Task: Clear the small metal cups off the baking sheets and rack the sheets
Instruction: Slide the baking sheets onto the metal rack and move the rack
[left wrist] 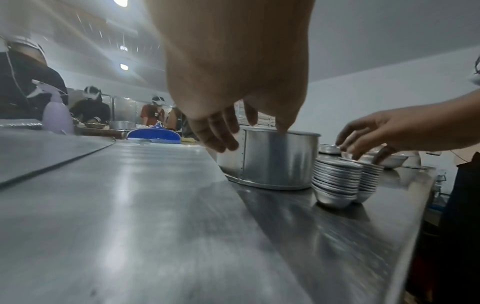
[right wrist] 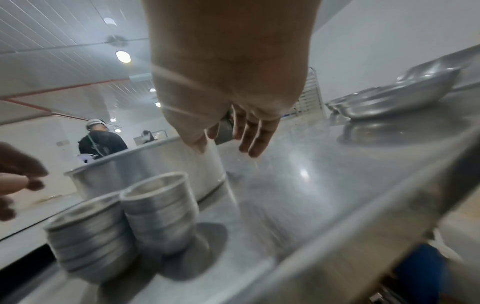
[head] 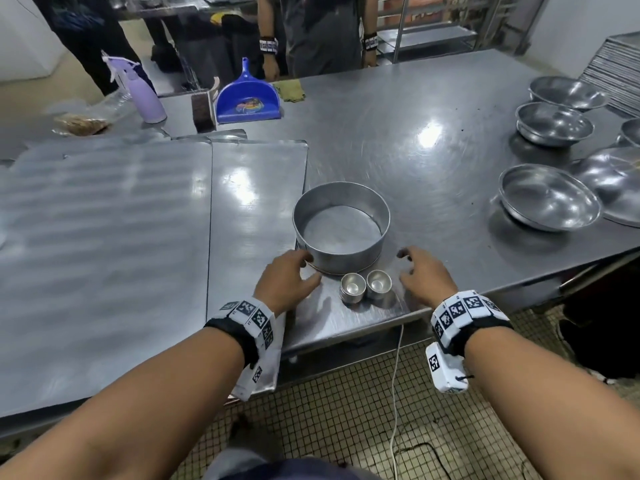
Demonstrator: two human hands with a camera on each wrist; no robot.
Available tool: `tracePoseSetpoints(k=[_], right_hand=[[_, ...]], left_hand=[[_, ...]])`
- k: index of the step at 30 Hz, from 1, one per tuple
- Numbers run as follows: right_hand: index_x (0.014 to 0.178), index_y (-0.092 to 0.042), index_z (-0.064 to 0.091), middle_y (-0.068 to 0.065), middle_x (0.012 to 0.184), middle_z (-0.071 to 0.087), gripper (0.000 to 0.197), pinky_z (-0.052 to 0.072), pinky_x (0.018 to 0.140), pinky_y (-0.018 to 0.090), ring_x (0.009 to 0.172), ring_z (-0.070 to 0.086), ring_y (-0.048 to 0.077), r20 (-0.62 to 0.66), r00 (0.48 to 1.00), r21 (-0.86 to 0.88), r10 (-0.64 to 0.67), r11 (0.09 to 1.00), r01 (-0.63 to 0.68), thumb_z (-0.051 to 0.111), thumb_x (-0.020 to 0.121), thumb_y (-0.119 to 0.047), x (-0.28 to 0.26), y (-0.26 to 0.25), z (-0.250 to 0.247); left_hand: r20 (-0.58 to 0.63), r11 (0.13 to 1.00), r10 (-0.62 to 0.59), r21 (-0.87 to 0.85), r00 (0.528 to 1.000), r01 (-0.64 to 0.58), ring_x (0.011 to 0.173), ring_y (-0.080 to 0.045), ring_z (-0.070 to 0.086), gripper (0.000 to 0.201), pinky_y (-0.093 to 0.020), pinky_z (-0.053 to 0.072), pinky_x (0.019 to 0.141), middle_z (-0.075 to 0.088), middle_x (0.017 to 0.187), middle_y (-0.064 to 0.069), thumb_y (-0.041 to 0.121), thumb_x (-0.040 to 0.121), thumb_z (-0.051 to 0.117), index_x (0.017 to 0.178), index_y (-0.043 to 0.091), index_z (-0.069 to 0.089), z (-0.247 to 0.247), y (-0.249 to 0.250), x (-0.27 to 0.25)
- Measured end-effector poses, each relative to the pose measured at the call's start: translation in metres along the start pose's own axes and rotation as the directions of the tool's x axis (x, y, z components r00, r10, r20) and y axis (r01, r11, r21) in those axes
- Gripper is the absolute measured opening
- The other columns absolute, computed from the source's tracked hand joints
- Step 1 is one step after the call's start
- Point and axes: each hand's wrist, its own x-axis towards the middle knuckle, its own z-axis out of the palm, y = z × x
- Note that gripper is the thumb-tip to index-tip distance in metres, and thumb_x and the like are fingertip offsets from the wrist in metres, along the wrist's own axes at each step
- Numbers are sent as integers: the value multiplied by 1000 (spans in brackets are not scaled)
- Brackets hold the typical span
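Observation:
Two stacks of small metal cups stand on the steel table just in front of a round cake tin. My left hand hovers left of the cups beside the tin's wall, fingers loosely spread, holding nothing. Just right of the cups, my right hand is also loosely open and empty. Bare baking sheets lie flat on the table to the left, overlapping each other.
Several steel bowls sit at the right, and a pile of trays behind them. A blue dustpan, a purple spray bottle and a rag are at the back. People stand beyond the table. The table edge is close.

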Motion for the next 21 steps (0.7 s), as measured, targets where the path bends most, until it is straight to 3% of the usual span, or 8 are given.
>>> tracePoseSetpoints(k=[3,5,7,9,12,17,21], right_hand=[[127,-28,56,6,140,46,42,45,101,40,120,55,27,-137,986,15,-97,995,100,66,89,-40,13,-20,-9],[128,-31,56,2,147,42,48,42,106,41,130,47,24,-124,975,-9,-185,983,185,68,86,-52,19,-38,-8],[127,-31,56,-1,148,43,52,41,108,43,136,42,23,-65,973,-73,-223,973,218,66,84,-59,23,-48,-3],[123,-27,58,-3,145,47,54,43,105,42,135,43,22,-35,975,-125,-218,969,212,62,84,-64,25,-50,2],[120,-25,61,-4,147,47,56,43,104,41,134,44,20,-54,979,-142,-195,972,186,59,84,-68,23,-46,2],[116,-24,62,-5,131,56,56,46,98,39,121,52,23,-57,982,-176,-181,970,168,59,82,-68,19,-38,-8],[113,-26,63,1,127,60,50,42,103,45,122,49,28,-124,982,-185,-141,976,117,61,79,-62,17,-54,-13]], left_hand=[[-127,999,-23,23,992,26,119,-29,61,55,-40,53,96,49,146,-8,48,90,70,138,25,58,-15,-4,5],[-94,996,-51,70,994,58,139,-32,46,63,-44,46,107,30,163,-12,52,90,69,145,27,52,-20,-1,12],[-24,990,-64,124,998,66,146,-33,36,62,-45,41,110,25,166,-13,54,92,67,146,26,52,-20,3,20],[19,988,-49,147,999,46,145,-32,39,57,-43,41,108,37,160,-10,52,94,64,142,22,55,-16,4,25],[-7,992,-17,128,1000,18,133,-29,49,51,-40,46,98,52,144,-5,49,96,62,137,19,59,-9,3,25],[26,993,0,122,1000,-3,140,-29,45,54,-42,44,106,43,158,-5,49,97,61,144,23,56,-5,11,25],[28,995,11,99,1000,-13,141,-28,46,69,-45,44,110,44,158,-2,55,95,59,154,24,42,-17,2,24]])
